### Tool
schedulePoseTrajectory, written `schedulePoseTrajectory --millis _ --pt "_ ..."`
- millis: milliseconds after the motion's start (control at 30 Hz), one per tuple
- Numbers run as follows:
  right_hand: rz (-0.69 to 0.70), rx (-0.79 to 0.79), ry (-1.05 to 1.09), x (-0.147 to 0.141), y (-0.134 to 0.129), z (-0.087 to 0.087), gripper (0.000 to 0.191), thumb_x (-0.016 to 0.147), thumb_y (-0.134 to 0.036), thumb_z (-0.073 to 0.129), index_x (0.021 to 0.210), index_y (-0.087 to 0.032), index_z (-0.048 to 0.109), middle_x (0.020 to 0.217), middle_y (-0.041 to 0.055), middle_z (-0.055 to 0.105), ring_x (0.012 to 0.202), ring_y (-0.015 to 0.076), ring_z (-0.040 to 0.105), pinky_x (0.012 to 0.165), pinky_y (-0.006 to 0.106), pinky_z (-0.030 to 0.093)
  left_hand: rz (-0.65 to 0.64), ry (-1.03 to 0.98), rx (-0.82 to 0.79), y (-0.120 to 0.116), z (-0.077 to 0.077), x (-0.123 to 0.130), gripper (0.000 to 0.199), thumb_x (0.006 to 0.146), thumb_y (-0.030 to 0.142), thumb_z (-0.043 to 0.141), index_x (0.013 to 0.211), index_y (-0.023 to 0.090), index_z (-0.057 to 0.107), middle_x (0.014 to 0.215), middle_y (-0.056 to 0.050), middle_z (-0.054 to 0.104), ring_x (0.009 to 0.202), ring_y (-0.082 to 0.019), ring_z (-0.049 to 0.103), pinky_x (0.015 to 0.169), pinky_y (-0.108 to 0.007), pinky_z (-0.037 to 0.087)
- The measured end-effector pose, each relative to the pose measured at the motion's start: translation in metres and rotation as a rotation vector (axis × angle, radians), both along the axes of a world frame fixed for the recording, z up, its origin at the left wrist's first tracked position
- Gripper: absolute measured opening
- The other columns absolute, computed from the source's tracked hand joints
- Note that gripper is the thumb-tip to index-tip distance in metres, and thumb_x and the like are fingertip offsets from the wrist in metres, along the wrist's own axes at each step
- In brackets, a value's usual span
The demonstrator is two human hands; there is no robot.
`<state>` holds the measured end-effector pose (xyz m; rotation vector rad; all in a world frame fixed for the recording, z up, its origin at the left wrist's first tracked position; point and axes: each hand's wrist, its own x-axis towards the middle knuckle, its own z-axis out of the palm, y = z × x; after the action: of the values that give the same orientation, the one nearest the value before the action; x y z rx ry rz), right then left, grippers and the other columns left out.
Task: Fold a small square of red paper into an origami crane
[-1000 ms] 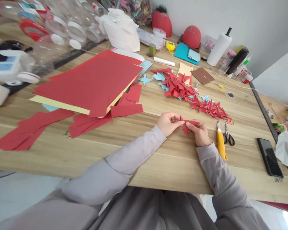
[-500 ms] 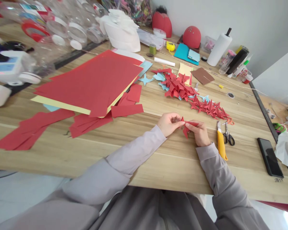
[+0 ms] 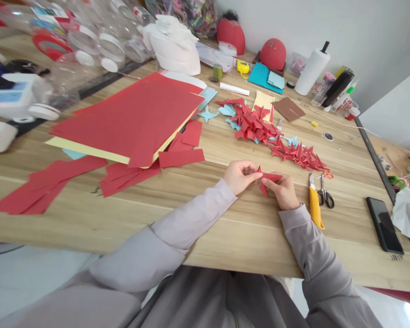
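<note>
Two hands are at work over the wooden table (image 3: pixel 205 228), my left hand (image 3: pixel 241 177) and my right hand (image 3: pixel 283 191), with a folded red paper piece (image 3: pixel 268 179) held between them, well above the edge nearest me. My left fingers (image 3: pixel 251 169) are curled in and pinch one side of the piece against my thumb. My right fingers (image 3: pixel 271 183) grasp the other side in the same way, so neither hand has let go; exactly how each fingertip sits on the folds is hidden by the paper and my knuckles. The piece is pointed and tilted, with one tip hanging down between my hands. Just right of my right hand lie a yellow utility knife (image 3: pixel 314 205) and a pair of scissors (image 3: pixel 325 193), side by side, and further right lies a black smartphone (image 3: pixel 384 225). Ahead of my hands, a heap of folded red paper shapes (image 3: pixel 254 126) runs into a chain of red folded shapes (image 3: pixel 299 155), with a light blue paper star (image 3: pixel 207 114) beside the heap. To my left, a stack of red paper sheets (image 3: pixel 123 116) sits on a yellow sheet (image 3: pixel 89 150), with cut red strips (image 3: pixel 181 157) at its edge.
</note>
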<state>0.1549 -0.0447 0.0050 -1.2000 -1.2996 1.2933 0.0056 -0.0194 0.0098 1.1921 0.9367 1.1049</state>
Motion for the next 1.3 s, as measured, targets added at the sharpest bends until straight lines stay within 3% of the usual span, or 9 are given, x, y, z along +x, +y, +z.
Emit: schedulePoseTrajectory --millis 567,733,1300 --pt "-0.017 -0.035 0.051 0.0009 0.0012 -0.0008 0.02 0.061 -0.034 0.073 0.067 -0.016 0.066 0.054 -0.0028 0.058 0.051 0.0093 0.048 0.05 0.023 0.038 -0.012 -0.129 -0.133 0.0014 -0.0032 0.0022 0.024 0.056 0.023 0.074 0.064 0.012 0.055 0.054 0.0 0.062 0.045 -0.011 0.058 0.052 -0.025 0.051" --pt "-0.029 -0.052 0.057 0.0005 0.0014 -0.0033 0.021 0.059 -0.032 0.074 0.071 -0.016 0.067 0.063 -0.0002 0.065 0.056 0.0113 0.054 0.054 0.024 0.041 -0.011 -0.126 -0.125 0.0014 -0.0023 0.0021 0.022 0.057 0.021 0.073 0.063 0.012 0.055 0.052 0.001 0.061 0.044 -0.01 0.057 0.052 -0.025 0.051" --pt "-0.066 -0.044 0.055 0.0006 0.002 -0.004 0.021 0.056 -0.03 0.076 0.067 -0.015 0.065 0.059 -0.0015 0.063 0.052 0.01 0.051 0.051 0.024 0.04 -0.018 -0.127 -0.132 0.0005 -0.0023 0.0019 0.022 0.058 0.022 0.073 0.063 0.012 0.053 0.052 0.0 0.062 0.047 -0.011 0.059 0.054 -0.026 0.052"
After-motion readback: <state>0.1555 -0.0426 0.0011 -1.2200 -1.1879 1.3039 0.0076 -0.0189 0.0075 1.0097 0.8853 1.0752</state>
